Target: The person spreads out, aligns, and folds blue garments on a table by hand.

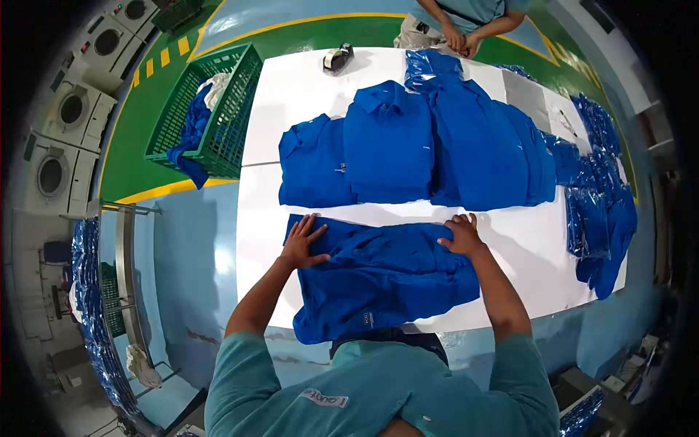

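A blue shirt (378, 280) lies spread sideways along the near edge of the white table (258, 218), creased, with a small label near its lower side. My left hand (301, 244) rests on its left end, fingers spread flat on the cloth. At the upper right of the same shirt, my right hand (463, 234) presses down with fingers apart. Just beyond, a folded blue polo shirt (389, 146) with its collar showing lies among other folded blue shirts (480, 149) in a row. Neither hand lifts the cloth.
A tape dispenser (338, 58) sits at the far left of the table. Plastic-wrapped blue garments (588, 218) pile up on the right. A green crate (231, 124) holding clothes stands left of the table. Another person's hands (464, 41) are at the far side. Washing machines (54, 175) line the left.
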A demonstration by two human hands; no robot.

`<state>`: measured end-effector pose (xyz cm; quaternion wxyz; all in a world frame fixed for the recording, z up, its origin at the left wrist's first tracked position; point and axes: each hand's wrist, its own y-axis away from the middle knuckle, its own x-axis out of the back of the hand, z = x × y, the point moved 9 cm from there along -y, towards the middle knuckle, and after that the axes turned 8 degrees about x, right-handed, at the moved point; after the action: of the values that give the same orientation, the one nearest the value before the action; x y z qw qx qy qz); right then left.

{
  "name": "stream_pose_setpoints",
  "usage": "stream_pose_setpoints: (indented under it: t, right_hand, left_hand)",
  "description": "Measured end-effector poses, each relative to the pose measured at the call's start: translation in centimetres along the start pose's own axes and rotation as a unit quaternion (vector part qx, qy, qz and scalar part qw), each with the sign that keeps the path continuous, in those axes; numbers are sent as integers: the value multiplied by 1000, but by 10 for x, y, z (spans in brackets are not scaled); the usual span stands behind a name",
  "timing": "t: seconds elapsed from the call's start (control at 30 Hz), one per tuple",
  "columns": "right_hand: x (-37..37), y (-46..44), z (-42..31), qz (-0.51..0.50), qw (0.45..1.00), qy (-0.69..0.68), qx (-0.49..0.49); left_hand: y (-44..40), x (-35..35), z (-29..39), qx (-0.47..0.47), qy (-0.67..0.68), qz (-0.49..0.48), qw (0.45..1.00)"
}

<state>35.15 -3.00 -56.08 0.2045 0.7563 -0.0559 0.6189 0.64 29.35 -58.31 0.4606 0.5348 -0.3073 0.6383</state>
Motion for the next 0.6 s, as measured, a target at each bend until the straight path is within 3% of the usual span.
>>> stream_pose_setpoints:
  t: [0.13, 0.33, 0.47, 0.53, 0.6]
  right_hand:
    - [28, 24, -8, 53, 988, -64, 131]
    - [31, 71, -37, 123, 974, 12, 191]
    - [8, 88, -26, 89, 982, -72, 148]
    - [16, 85, -22, 79, 990, -57, 103]
    - [30, 73, -13, 60, 998, -25, 19]
  left_hand:
    - [2, 24, 9, -16, 30, -42, 999]
    - [-4, 2, -9, -55, -23, -43, 997]
    - [-19, 27, -25, 81, 184, 2, 980]
    - [-19, 29, -50, 215, 179, -7, 960]
    - [-25, 42, -59, 225, 181, 38, 957]
